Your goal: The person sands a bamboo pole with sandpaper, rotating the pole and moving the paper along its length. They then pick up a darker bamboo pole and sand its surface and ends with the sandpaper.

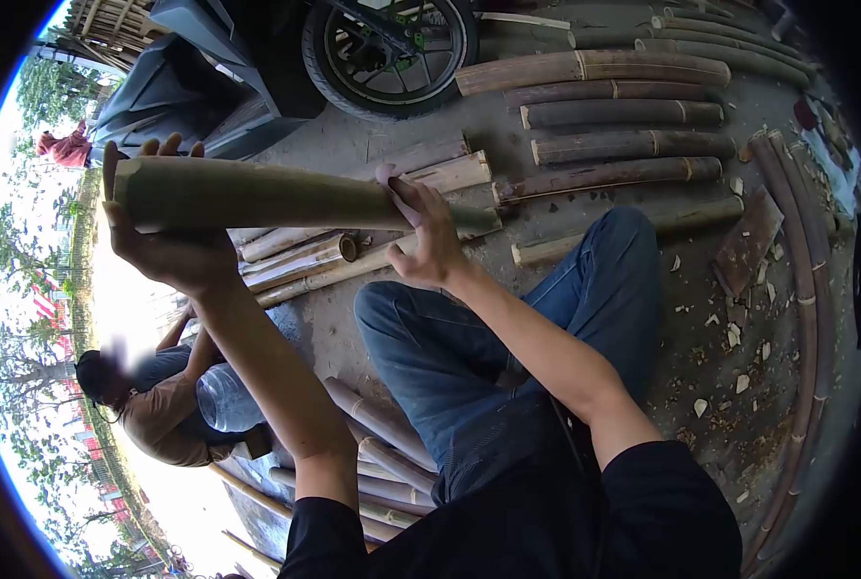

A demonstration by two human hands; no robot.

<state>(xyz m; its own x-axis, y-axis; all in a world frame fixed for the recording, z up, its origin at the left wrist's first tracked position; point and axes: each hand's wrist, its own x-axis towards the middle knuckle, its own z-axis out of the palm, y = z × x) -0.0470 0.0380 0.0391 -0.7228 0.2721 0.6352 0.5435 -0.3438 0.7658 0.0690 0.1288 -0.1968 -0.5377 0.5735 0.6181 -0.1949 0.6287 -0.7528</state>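
A green length of bamboo [266, 198] is held up in front of me, lying nearly level across the view, its wide cut end to the left. My left hand [175, 256] cups that wide end from below, fingers curling up behind it and fingertips showing over the top edge. Toward the narrower right end, my right hand [428, 236] has its fingers wrapped across the bamboo, with the thumb sticking out below. Split bamboo pieces [305, 261] lie on the ground behind it.
Brown bamboo pieces [633, 145] lie in rows ahead, near a motorcycle wheel [392, 48]. Long bamboo poles [805, 318] run along the right, beside a flat block [747, 241] and scattered chips. At the left, a person [165, 420] sits by a clear plastic container [228, 398].
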